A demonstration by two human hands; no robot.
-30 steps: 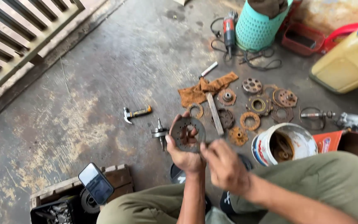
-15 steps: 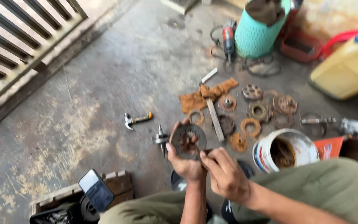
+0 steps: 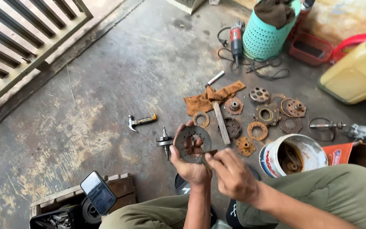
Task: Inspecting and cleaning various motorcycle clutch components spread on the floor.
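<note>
Left of the grip a small hammer lies on the concrete floor. The left hand clasps a rusty round plate, fingers curled over its rim; the right hand pinches a thin tool against the plate's lower edge. Right of them stands a white bucket.

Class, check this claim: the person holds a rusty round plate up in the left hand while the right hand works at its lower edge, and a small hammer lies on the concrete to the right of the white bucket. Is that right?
Not quite. The head view shows the small hammer lying well to the left of the white bucket, not to its right. The rest stands: the left hand holds the rusty round plate up while the right hand works at its lower edge.
</note>
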